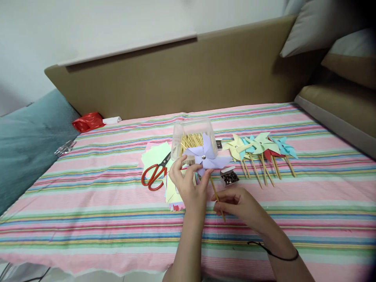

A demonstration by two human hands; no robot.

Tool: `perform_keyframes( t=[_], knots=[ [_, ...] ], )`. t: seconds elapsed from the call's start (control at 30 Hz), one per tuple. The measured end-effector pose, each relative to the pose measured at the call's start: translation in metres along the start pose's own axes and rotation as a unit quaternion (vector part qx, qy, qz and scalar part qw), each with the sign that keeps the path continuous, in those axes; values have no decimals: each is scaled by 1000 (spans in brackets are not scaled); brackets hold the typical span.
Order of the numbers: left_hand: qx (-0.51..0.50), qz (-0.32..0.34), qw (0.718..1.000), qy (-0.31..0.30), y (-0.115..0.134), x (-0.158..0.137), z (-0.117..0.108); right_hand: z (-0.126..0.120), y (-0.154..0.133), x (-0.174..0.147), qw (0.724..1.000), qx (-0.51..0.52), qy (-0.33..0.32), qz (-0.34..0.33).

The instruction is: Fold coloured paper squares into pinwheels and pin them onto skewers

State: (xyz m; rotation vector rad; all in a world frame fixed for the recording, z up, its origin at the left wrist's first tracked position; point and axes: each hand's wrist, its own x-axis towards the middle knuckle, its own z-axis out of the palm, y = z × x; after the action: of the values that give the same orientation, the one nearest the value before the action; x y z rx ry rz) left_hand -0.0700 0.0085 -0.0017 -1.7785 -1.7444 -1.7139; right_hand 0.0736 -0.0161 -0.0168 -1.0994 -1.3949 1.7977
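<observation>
While striped cloth (pixel 96 188) spreads before you, other pinwheels (pixel 261 147) lie at the right and a clear box (pixel 176 135) of sticks (pixel 192 141) stands mid-cloth. Your left hand (pixel 190 186), fingers loosely bent, pinches the purple pinwheel (pixel 207 159) near its lower edge, in front of the box; your right hand (pixel 236 202) closes thumb and fingertips on its stick (pixel 214 189). Scissors (pixel 158 171) lie at left, a small open pack (pixel 230 178) at right.

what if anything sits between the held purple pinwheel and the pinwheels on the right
An open box of dark, shiny bits lies on the striped cloth between them; a second small box, partly hidden, sits behind the purple pinwheel.
</observation>
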Motion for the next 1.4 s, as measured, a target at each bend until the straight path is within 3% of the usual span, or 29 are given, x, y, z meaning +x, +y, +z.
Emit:
perform_keyframes(
  t=[0.17,0.4,0.73,0.9,0.97,1.07,1.2,1.3,1.4],
  knots=[
    [2,10,1000,16,2,1,-2,1,-3,0,1000,-10,-17,-12],
    [-16,-24,999,46,1,2,-3,1,0,-1,1000,5,19,14],
    [-63,-16,997,-43,-13,3,0,-1,5,-3,998,39,2,52],
    [-73,-34,996,-40,-11,2,-2,-2,4,-3,999,21,8,38],
    [-95,-72,992,-30,-7,4,-2,-3,3,-3,999,17,17,32],
    [-214,-210,954,-21,-1,6,-1,-6,2,-4,997,38,47,38],
    [-397,-407,820,-66,1,9,1,-7,3,-4,996,42,56,53],
    [-455,-455,763,-59,1,12,1,-8,6,-3,996,31,60,53],
    [-472,-445,759,-55,0,13,0,-8,9,-2,997,26,62,46]
  ],
)
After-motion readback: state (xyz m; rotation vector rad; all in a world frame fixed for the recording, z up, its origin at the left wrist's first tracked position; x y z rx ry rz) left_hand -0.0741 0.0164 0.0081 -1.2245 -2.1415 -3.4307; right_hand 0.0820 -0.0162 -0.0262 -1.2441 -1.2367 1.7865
